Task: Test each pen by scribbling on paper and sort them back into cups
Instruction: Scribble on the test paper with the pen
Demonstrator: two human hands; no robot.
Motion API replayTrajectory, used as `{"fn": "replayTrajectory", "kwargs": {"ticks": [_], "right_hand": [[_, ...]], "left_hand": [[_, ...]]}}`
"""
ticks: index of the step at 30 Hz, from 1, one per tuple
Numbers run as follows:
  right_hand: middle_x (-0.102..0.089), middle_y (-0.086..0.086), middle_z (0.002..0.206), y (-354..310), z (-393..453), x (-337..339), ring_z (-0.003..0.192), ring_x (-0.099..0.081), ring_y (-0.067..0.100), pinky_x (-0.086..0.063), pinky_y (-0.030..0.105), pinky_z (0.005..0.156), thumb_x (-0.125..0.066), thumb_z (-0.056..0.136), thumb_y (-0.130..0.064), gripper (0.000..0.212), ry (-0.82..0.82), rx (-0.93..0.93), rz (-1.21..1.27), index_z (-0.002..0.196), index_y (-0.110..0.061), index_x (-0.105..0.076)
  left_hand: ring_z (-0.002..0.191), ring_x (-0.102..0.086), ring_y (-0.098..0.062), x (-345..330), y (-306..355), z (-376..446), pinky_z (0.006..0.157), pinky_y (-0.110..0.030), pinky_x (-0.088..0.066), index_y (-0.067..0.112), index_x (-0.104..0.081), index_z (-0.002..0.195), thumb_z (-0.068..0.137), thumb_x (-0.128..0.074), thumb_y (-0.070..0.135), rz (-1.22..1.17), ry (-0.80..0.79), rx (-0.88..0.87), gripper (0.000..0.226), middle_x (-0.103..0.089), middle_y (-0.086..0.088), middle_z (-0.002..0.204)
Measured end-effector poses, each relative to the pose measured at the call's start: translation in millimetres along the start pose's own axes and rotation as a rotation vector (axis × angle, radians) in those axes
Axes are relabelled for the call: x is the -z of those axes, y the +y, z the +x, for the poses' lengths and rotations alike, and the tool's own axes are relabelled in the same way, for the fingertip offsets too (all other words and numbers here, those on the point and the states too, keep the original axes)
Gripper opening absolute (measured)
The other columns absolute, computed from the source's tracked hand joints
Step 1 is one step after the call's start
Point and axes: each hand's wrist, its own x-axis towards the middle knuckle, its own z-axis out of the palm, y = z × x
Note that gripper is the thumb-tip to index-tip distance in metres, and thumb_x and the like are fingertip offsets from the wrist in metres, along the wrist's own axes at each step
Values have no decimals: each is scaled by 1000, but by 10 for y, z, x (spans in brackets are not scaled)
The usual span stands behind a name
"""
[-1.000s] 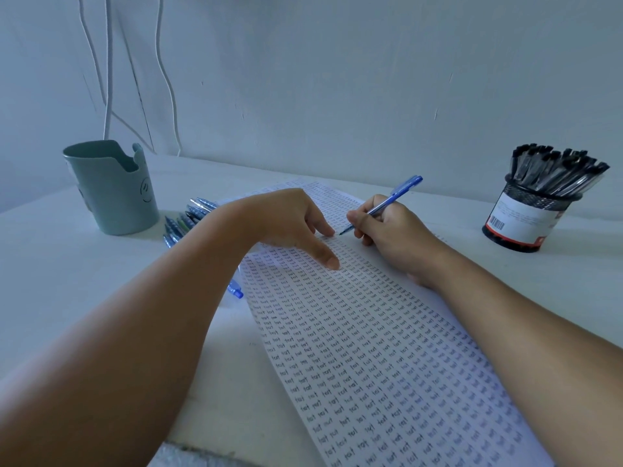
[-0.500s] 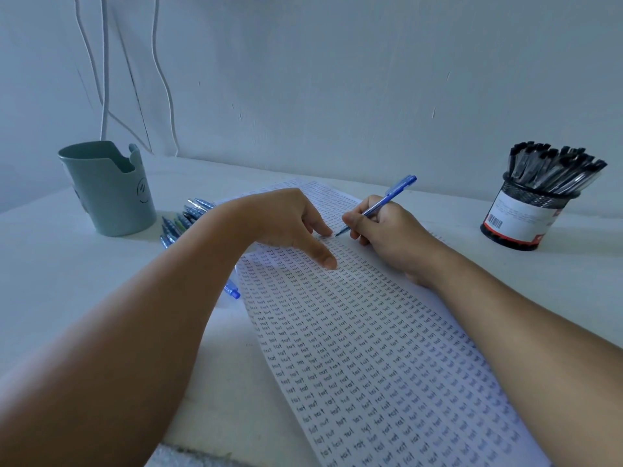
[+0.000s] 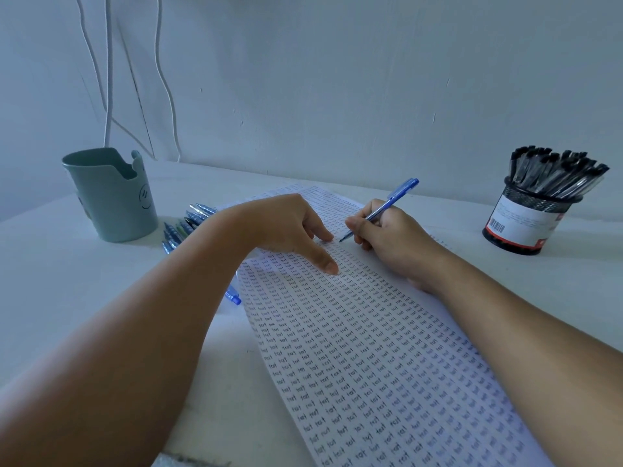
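A long sheet of paper (image 3: 371, 348) covered in rows of small written words runs down the white table. My right hand (image 3: 387, 234) grips a blue pen (image 3: 392, 202) with its tip on the paper's upper part. My left hand (image 3: 290, 227) rests flat on the paper just left of the tip, fingers spread. Several blue pens (image 3: 188, 224) lie in a pile beside a teal cup (image 3: 113, 193) at the left; part of the pile is hidden by my left forearm. A black mesh cup (image 3: 526, 217) at the right is full of black pens (image 3: 553, 173).
The table (image 3: 60, 281) meets a pale wall at the back, where white cables (image 3: 108, 79) hang down behind the teal cup. One blue pen end (image 3: 234, 296) pokes out under my left forearm at the paper's left edge.
The pen tip and my right hand have shifted slightly left along the line. My left hand stays pressed on the paper.
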Motion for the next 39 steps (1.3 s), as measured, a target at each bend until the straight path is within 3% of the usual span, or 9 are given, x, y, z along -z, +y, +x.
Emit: {"fn": "replayTrajectory", "kwargs": {"ticks": [10, 17, 20, 24, 28, 33, 36, 39], "right_hand": [[-69, -10, 79, -8, -3, -9, 70, -61, 3, -54, 34, 82, -61, 103, -41, 23, 33, -23, 44, 100, -19, -63], [-69, -6, 80, -44, -49, 27, 74, -64, 6, -51, 26, 79, -62, 103, -34, 16, 144, -14, 252, 102, -18, -63], [-74, -7, 80, -55, -79, 39, 81, -70, 10, -55, 35, 90, -64, 102, -34, 16, 159, -4, 288, 102, -18, -65], [-79, -2, 86, -98, -118, 50, 90, -76, 13, -51, 41, 101, -62, 104, -33, 19, 143, -1, 323, 103, -14, -66], [-78, -3, 85, -85, -118, 50, 90, -75, 11, -51, 38, 97, -63, 103, -33, 18, 93, -9, 279, 101, -16, -66], [-71, -9, 78, -44, -77, 20, 71, -62, 4, -52, 27, 77, -64, 102, -37, 18, 43, -2, 119, 98, -20, -67], [-75, -6, 80, -29, -49, 15, 75, -67, 8, -53, 31, 81, -62, 103, -36, 20, 27, -30, 162, 98, -17, -66], [-75, -5, 79, -25, -36, 15, 80, -70, 11, -56, 35, 88, -60, 105, -35, 21, 42, -36, 173, 100, -15, -65]], "left_hand": [[98, -61, -1, 3, 9, -34, 79, -22, -42, 37, -66, 128, 57, -88, 67, 6, 34, -18, 80, -66, 17, 106], [99, -62, -7, -1, 40, -43, 97, -39, -51, 34, -64, 121, 52, -85, 75, 41, 64, 40, 84, -62, 17, 106], [90, -69, -11, -5, 55, -43, 84, -33, -55, 30, -64, 116, 55, -93, 59, -67, 14, 50, 73, -70, 12, 98], [79, -59, -9, -41, 83, -65, 67, -25, -41, 25, -72, 99, 62, -95, 45, -164, -2, 40, 48, -65, 11, 84], [98, -63, -10, -31, 100, -86, 81, -30, -50, 28, -61, 118, 59, -97, 45, -185, 7, 80, 72, -65, 8, 108], [108, -63, -16, -11, 154, -66, 98, -40, -49, 31, -51, 135, 57, -98, 45, -156, 5, 143, 93, -65, 10, 115], [107, -66, -24, -41, 85, -12, 97, -47, -55, 30, -61, 122, 59, -98, 43, -230, 35, 165, 75, -66, 2, 120], [97, -71, -24, -94, 52, 37, 90, -46, -59, 26, -71, 103, 77, -89, 35, -294, 96, 127, 33, -72, -2, 108]]}}
